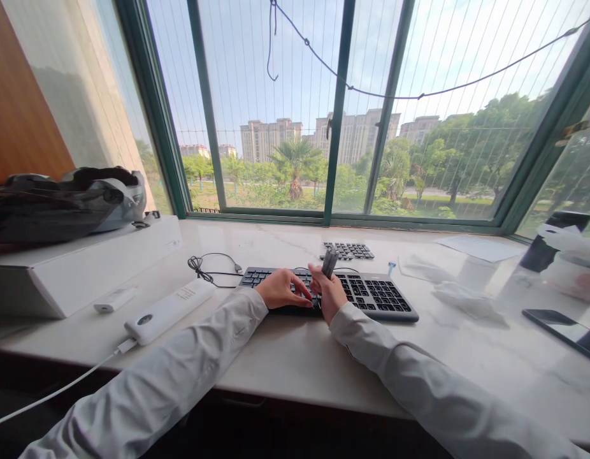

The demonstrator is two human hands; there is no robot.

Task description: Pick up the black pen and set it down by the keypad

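A dark keyboard (390, 313) lies on the white worktop. Many sockets on its right part are bare of keycaps, while caps sit on its left end. My right hand (332, 296) is closed around a dark grey tool (330, 262), whose thick end sticks up above the fist. The tool's lower end is mostly hidden near the keyboard's middle. My left hand (281, 290) rests over the keyboard just left of it, thumb and forefinger curled together. Whatever is between those fingertips is too small to make out. Behind the keyboard lie loose black keycaps (347, 250) in rows.
To the left are a coiled black USB cable (206, 268), a white power bank (168, 311) with a cord, a small white device (115, 299) and a white box (104, 268). On the right are a small blue piece (391, 266), plastic bags (467, 303) and a phone (565, 328).
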